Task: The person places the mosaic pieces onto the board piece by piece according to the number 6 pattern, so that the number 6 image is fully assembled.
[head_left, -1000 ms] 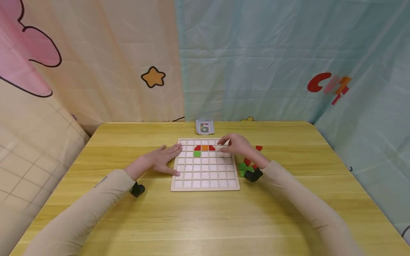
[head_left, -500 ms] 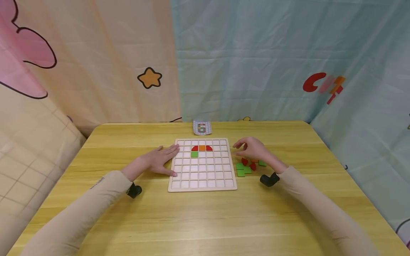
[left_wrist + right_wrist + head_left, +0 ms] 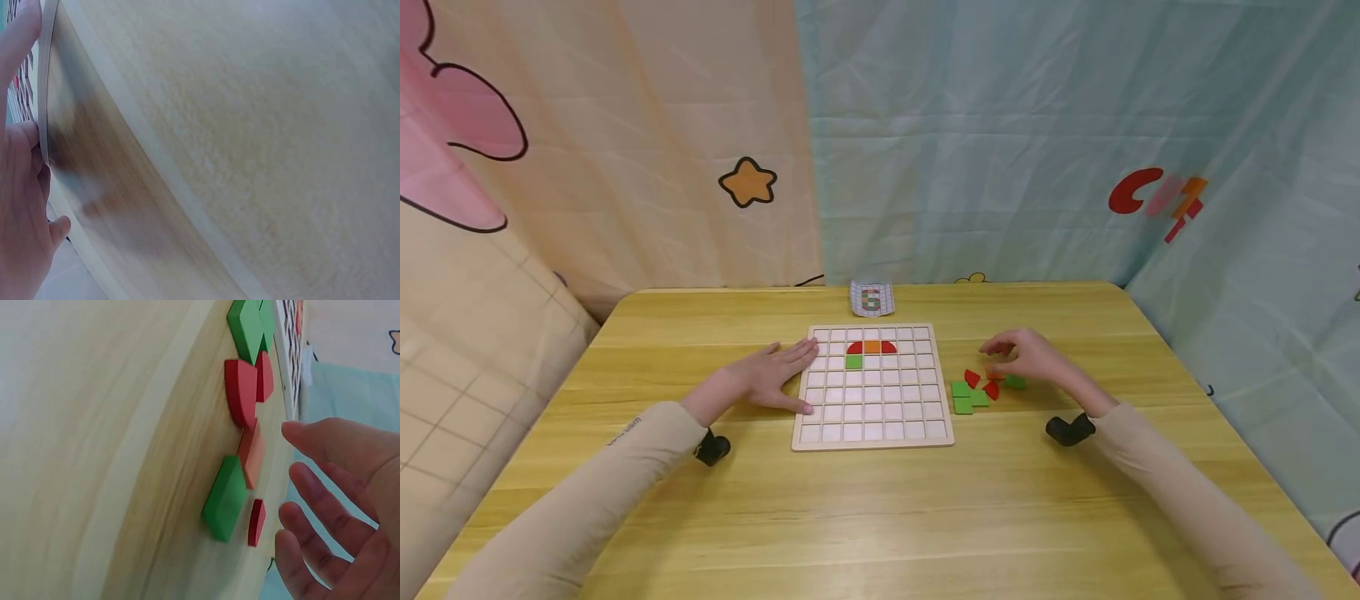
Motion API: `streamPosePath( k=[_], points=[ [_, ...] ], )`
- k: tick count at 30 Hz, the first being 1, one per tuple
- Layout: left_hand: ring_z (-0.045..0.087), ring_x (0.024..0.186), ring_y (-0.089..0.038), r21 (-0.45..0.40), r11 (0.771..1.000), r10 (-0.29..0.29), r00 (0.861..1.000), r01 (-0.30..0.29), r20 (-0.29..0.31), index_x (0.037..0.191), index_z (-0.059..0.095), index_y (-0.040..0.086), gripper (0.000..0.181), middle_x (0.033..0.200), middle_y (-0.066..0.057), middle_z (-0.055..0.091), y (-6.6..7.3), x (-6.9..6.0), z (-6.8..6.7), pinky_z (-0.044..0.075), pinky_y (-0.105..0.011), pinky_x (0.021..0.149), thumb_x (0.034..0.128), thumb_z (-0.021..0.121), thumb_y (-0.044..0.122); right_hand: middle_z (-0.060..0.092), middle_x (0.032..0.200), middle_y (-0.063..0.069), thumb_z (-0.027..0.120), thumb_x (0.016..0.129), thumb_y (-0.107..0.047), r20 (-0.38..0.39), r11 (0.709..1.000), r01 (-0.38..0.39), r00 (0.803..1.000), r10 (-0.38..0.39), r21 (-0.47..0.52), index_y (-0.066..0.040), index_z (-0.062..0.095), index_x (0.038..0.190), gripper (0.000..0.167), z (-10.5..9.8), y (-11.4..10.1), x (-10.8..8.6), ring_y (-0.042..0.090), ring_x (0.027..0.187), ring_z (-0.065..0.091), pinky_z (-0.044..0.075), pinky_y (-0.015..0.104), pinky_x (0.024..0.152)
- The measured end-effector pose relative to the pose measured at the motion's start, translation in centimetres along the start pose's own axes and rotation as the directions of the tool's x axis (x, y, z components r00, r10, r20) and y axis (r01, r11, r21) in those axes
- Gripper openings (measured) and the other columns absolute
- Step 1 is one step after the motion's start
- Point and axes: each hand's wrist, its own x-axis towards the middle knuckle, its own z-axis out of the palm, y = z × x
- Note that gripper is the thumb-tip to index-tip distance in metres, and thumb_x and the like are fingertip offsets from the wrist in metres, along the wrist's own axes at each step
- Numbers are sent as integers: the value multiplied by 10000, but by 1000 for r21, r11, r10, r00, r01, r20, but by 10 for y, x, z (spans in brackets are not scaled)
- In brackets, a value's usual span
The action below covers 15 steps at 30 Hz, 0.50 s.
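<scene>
We see loose tiles (image 3: 962,406) between the board (image 3: 873,412) and the table's (image 3: 1195,425) right edge, nearest the relaxed, empty right hand (image 3: 1028,354), the left hand (image 3: 769,375) spread on the board

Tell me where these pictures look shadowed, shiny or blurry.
Head view: pale sheen on the table; left wrist view: soft shadow on it beside the left hand, wood grain smeared; right wrist view: one green tile looks fairly crisp.
</scene>
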Motion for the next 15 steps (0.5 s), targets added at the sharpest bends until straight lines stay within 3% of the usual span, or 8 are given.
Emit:
streamPosePath(
  k=[15],
  points=[
    [25, 1508, -292, 9, 1000, -9, 1000, 9, 7, 1547, 42, 54, 1062, 1630, -123, -30, 0, 1, 0, 62, -574, 1195, 848, 510, 702, 705, 1110, 162, 759, 816, -144, 42, 999, -37, 998, 38, -8, 15, 693, 1121, 350, -1, 9, -17, 312, 1002, 642, 536, 458, 869]
  ],
)
